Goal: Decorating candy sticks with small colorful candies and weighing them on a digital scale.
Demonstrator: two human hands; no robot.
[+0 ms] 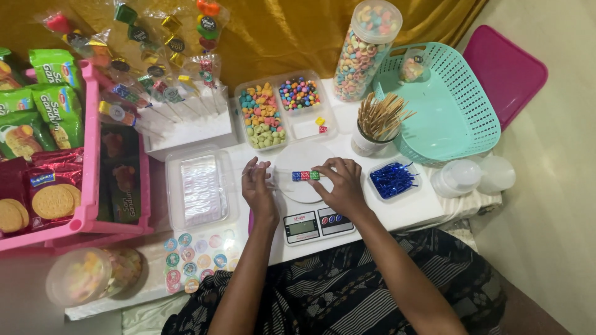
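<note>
The right hand [341, 183] fingers pinch a row of small coloured candies [305, 175] on a skewer over the white kitchen scale [307, 223]; the left hand [257, 186] fingers close on the skewer's end. A sideways nudge could slide candies off onto the counter [410, 208].

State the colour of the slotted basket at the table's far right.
The basket is mint green, clearest in the head view.

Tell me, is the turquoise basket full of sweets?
No, the turquoise basket holds just one small packet of sweets near its rim, and the rest of its mesh floor shows bare.
</note>
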